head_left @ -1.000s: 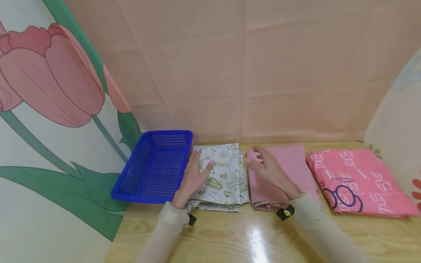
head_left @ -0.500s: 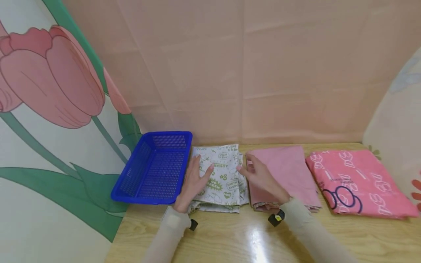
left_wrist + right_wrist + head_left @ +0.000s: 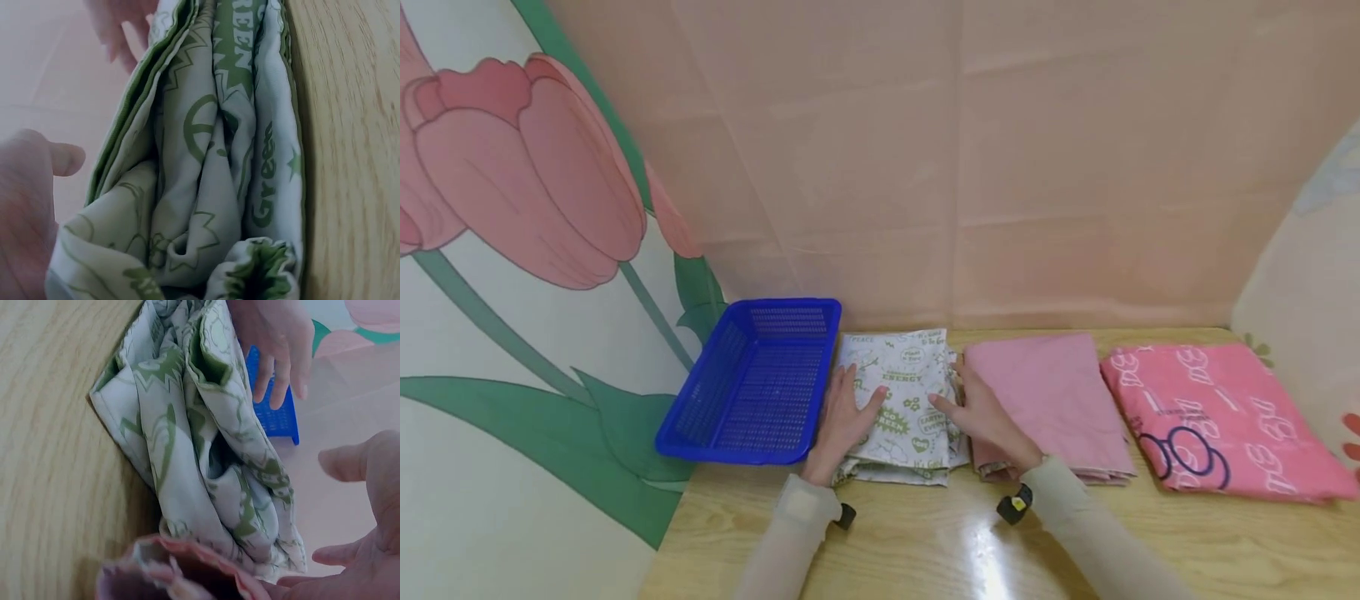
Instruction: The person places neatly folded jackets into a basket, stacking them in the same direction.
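A folded white cloth with green print [image 3: 898,433] lies on the wooden table, its layered folds visible edge-on in both wrist views. Along its left side is my left hand [image 3: 842,423], fingers extended and thumb over the top of the cloth. My right hand [image 3: 988,417] is at the cloth's right side, thumb pointing inward above it and fingers down by the edge. Whether the fingertips touch the cloth cannot be told. Just right of it lies a folded plain pink cloth [image 3: 1045,392], partly behind my right hand and wrist.
A blue perforated plastic basket [image 3: 767,400] stands close on the left, near the wall with painted tulips. Farther right lies a folded bright pink cloth [image 3: 1232,417] with white and dark blue print. A pinkish sheet [image 3: 955,167] hangs behind the table [image 3: 910,542].
My right hand has moved left, from above the plain pink cloth to the right edge of the white-and-green cloth. My left hand has lowered slightly. The cloths and basket stay put.
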A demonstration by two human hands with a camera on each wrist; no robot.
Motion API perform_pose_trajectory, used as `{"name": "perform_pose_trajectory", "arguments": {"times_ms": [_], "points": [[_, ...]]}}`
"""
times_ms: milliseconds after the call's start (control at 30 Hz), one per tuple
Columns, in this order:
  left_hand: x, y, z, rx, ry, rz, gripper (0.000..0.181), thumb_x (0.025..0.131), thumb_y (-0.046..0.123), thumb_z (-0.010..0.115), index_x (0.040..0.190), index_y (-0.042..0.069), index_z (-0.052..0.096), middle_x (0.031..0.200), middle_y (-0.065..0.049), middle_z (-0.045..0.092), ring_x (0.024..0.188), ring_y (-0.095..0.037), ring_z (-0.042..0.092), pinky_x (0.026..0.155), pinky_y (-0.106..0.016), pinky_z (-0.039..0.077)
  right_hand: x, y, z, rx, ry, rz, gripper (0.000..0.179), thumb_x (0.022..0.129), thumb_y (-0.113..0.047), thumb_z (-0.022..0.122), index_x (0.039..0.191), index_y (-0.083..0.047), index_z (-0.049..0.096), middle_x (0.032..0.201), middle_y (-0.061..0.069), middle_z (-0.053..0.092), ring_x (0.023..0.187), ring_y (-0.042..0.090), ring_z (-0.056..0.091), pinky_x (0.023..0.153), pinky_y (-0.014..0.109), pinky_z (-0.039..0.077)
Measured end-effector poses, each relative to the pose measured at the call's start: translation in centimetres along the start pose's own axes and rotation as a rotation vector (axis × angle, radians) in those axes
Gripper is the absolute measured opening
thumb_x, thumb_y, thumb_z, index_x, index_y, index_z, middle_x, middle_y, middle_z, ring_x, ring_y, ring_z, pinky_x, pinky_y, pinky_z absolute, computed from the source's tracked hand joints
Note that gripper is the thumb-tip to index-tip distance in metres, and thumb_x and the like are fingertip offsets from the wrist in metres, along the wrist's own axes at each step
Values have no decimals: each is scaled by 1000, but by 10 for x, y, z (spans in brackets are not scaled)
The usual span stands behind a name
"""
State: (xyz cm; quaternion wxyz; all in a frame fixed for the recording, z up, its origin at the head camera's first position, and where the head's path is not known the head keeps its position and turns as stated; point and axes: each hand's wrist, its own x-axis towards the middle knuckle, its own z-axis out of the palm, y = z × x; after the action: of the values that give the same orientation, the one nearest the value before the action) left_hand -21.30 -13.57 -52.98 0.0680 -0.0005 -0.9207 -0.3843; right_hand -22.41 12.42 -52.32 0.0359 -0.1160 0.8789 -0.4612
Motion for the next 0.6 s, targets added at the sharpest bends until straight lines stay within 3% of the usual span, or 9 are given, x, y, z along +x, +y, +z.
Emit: {"name": "perform_pose_trajectory", "arguments": {"times_ms": [200,333,600], "points": [[-3,-5,4,-38,1,-79,85,101,53,65,163,2,39,170,-31,28,156,-51,31,125,-67,30,2,-3,10,40,-33,36,85,104,-30,70,166,4,23,170,32,29,158,51,26,129,64,22],[-4,-9,7,-24,6,-133,85,100,52,65,164,4,38,170,-31,28,156,-50,32,126,-62,31,4,-4,16,12,-52,58,88,103,-31,70,166,6,21,169,35,25,157,54,25,127,67,23],[0,-2,9,22,-4,-211,86,97,55,69,165,13,38,173,-26,26,152,-55,36,122,-67,35,8,0,18,21,-78,89,81,103,-24,69,168,-4,26,170,29,30,157,51,29,126,68,27]]}}
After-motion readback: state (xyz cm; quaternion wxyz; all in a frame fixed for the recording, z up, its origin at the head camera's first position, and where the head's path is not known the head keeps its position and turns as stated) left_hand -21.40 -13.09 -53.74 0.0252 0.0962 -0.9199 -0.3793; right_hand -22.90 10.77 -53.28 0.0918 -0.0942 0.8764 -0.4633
